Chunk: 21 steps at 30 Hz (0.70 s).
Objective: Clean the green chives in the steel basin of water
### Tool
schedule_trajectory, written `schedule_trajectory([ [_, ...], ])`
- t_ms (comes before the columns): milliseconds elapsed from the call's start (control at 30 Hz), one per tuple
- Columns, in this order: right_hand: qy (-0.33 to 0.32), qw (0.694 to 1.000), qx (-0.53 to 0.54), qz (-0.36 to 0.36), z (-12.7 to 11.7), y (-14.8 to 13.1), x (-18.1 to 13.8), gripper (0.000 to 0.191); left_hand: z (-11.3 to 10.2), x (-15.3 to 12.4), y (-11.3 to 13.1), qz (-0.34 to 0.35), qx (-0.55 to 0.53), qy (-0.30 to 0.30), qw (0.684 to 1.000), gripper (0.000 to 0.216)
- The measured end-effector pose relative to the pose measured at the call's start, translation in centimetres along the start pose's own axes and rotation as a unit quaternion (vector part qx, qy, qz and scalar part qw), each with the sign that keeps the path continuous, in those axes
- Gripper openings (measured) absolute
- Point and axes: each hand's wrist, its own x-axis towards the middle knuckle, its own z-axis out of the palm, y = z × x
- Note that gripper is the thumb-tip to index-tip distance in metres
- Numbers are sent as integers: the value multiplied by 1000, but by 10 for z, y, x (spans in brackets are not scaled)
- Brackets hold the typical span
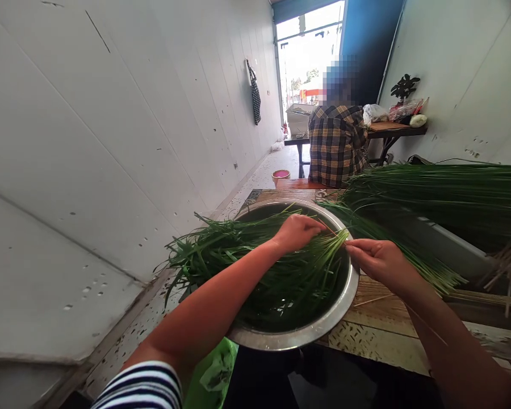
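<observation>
A large metal basin (344, 309) in front of me holds long green garlic chives (221, 244), their leaves trailing over its left rim. My right hand (378, 258) pinches a thin bamboo skewer (330, 228) at the basin's right rim. The skewer seems to run on beneath this hand and out past my wrist. Pale chive stem ends (338, 243) fan together at the skewer, by my right fingertips. Over the basin, my left hand (300, 230) is closed in a pinch beside the skewer's far end; what lies between its fingertips is hidden.
More chives (443, 187) lie heaped to the right over a grey container (447, 233). Loose skewers (509, 267) rest at the far right. A green bag (210, 375) is below the basin. Ahead, a person in a plaid shirt (336, 142) sits at a table (398, 132).
</observation>
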Motion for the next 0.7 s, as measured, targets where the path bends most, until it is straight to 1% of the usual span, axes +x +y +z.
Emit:
schedule_trajectory([
  [67, -16, 1000, -16, -12, -2, 3, 1, 39, -5, 3, -9, -38, 109, 17, 993, 19],
  [133, -26, 999, -29, -18, -4, 5, 2, 38, -6, 5, -18, -59, 209, -6, 976, 19],
  [200, -22, 999, -39, -14, -4, 5, 2, 37, -4, 4, -25, -59, 276, -39, 959, 20],
  [267, -15, 999, -43, -7, -4, 2, 1, 36, -3, 4, -28, -56, 310, -52, 948, 22],
  [400, -10, 999, -37, -1, -3, -8, -1, 34, 0, 2, -28, -53, 343, -50, 937, 24],
  [467, -8, 999, -33, -2, -3, -11, -1, 33, 1, 1, -26, -34, 351, -48, 935, 23],
  [600, -17, 1000, -17, 1, -2, -12, -2, 36, 4, -1, -22, 6, 319, -21, 947, 23],
  [700, -21, 1000, -9, 2, -2, -9, -3, 37, 5, -1, -20, -7, 280, -16, 960, 21],
])
